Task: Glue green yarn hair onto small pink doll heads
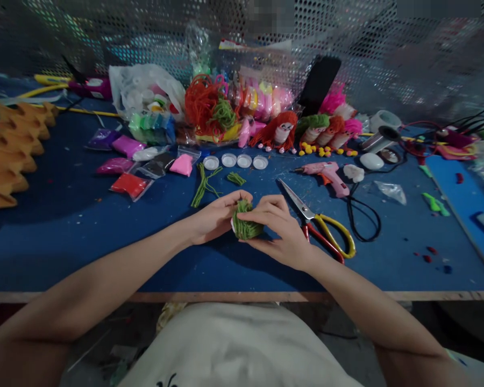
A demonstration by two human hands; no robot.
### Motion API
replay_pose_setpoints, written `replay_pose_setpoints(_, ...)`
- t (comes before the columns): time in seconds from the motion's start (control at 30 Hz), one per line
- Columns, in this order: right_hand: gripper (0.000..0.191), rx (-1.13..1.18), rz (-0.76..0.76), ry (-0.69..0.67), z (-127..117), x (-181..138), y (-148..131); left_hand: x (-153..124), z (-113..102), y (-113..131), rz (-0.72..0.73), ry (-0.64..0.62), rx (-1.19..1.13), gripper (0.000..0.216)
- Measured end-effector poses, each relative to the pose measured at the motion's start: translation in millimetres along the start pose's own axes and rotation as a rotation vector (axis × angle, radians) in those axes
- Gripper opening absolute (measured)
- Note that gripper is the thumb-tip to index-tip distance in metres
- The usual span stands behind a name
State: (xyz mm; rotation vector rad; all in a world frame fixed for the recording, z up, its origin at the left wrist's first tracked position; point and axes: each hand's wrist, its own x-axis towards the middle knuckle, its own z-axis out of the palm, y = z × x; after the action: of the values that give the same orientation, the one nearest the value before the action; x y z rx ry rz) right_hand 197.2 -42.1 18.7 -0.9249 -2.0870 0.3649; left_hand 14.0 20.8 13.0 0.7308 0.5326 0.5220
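Observation:
Both of my hands meet over the middle of the blue table (64,226) on a small ball wrapped in green yarn (246,223). My left hand (214,217) cups it from the left, with a bit of white showing under the yarn. Fingers of my right hand (276,228) curl over the top and right side of the ball. Loose green yarn strands (204,185) lie just behind the hands.
Scissors with yellow and red handles (320,223) lie right of my right hand. A pink glue gun (326,174) with a black cord sits farther back. Finished yarn-haired dolls (282,131), white caps (236,160), coloured clay packets (129,185) and orange foam shapes (8,150) crowd the back and left.

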Motion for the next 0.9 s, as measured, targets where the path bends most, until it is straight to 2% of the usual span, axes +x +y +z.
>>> replay_pose_setpoints(0.1,0.044,-0.007,0.003,-0.007,-0.2,0.0,0.9,-0.8,-0.4,-1.8,0.000,-0.021,-0.053,0.051)
replay_pose_setpoints(0.23,0.060,0.022,-0.024,0.027,-13.1,3.3,0.9,-1.8,-0.7,-2.7,0.025,-0.014,-0.053,0.051)
replay_pose_setpoints(0.3,0.044,0.020,-0.011,0.076,-29.0,7.4,0.2,-1.7,-1.6,-3.2,0.039,0.013,-0.030,0.043)
replay_pose_setpoints(0.37,0.029,-0.062,0.093,0.170,-50.2,12.6,1.8,-1.3,-2.6,-3.7,0.047,0.035,-0.010,0.037)
replay_pose_setpoints(0.43,0.037,-0.261,0.326,0.259,-72.6,16.8,9.1,-1.0,-2.9,-3.8,0.061,0.051,0.002,0.037)
replay_pose_setpoints(0.47,0.039,-0.401,0.467,0.247,-82.5,17.7,15.9,-1.2,-2.6,-3.7,0.070,0.056,0.009,0.038)
replay_pose_setpoints(0.57,0.047,-0.878,0.844,-0.041,-100.6,12.9,47.3,-2.4,-0.5,-3.2,0.113,0.078,0.027,0.041)
replay_pose_setpoints(0.63,0.056,-1.042,1.022,-0.106,-102.7,5.0,71.9,-2.6,1.1,-3.5,0.132,0.095,0.032,0.042)
replay_pose_setpoints(0.7,0.056,-1.010,1.071,-0.192,-100.8,-2.5,92.4,-0.9,2.0,-4.5,0.131,0.113,0.031,0.043)
replay_pose_setpoints(0.77,0.047,-0.948,1.050,-0.240,-98.9,-7.0,105.0,3.1,2.4,-5.4,0.118,0.133,0.022,0.043)
replay_pose_setpoints(0.9,0.037,-0.914,1.032,-0.180,-98.8,-7.9,108.1,12.4,2.0,-4.6,0.051,0.142,0.000,0.041)
